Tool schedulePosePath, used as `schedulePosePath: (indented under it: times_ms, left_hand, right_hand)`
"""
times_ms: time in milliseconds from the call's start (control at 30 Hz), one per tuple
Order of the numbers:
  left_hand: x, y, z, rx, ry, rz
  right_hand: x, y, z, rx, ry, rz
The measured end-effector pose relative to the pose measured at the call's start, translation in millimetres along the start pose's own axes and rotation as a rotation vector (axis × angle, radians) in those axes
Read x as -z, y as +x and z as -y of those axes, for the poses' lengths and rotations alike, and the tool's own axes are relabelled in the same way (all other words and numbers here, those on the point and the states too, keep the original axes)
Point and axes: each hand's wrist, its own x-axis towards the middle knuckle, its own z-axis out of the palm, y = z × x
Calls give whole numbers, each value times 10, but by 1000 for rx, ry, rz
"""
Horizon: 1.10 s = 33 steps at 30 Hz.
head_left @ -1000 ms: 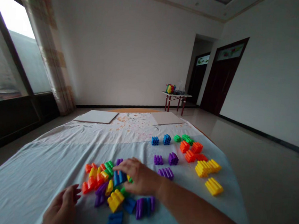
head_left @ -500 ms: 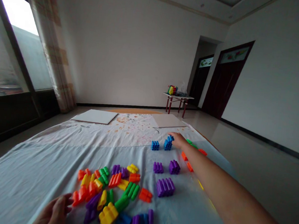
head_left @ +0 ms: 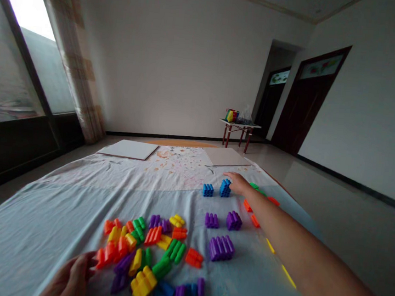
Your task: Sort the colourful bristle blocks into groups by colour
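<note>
My right hand (head_left: 237,183) reaches to the far right part of the cloth, its fingers around the right side and back of a stack of blue building blocks (head_left: 225,188). Some of its fingers are hidden behind the stack. A lower blue block group (head_left: 208,190) stands just left of it. Nearer to me are three purple block groups, the largest one (head_left: 222,248) in front. My left hand (head_left: 73,276) rests open at the left edge of a loose pile, fingertips beside an orange block (head_left: 105,255). The pile mixes orange, yellow (head_left: 143,285), green (head_left: 175,251), purple and blue blocks.
Pale cloth (head_left: 74,211) covers the table. Two flat boards lie at its far end, a white one (head_left: 129,149) and a beige one (head_left: 226,157). Green, orange and yellow blocks (head_left: 288,275) line the right side, partly behind my right arm. A small table (head_left: 241,124) stands beyond.
The upper part of the blue stack was tilted and now sits straight on the lower part. My left hand stays by the pile. The view has shifted slightly.
</note>
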Motion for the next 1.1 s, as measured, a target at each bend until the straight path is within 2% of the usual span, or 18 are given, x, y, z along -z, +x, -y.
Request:
schedulePosePath:
  times_ms: [100,233,367,433,500,700,967,1100]
  left_hand:
    - [-7,-85,-140,-23,-13,13]
    - [-45,-199,-296,-54,-52,19]
    - [-78,-244,-331,-49,-142,13]
    - [-79,-248,-320,-49,-153,17]
    - [-74,-249,-307,-61,-152,25]
    - [-57,-253,-308,-101,-139,40]
    - [-50,-227,-276,-113,-133,59]
    - [-49,-212,-263,-94,-136,64]
  right_hand:
    - [116,-129,238,55,27,-42]
    - [120,-595,825,322,218,-36]
    - [-34,-1263,1478,555,370,201]
    - [-138,-1547,1725,648,352,319]
    - [-237,-1753,1897,664,262,392]
    - [-400,-2015,2068,500,-46,393]
    - [-435,-2153,2085,405,-1,327]
    - [-447,-2186,2117,425,-49,386]
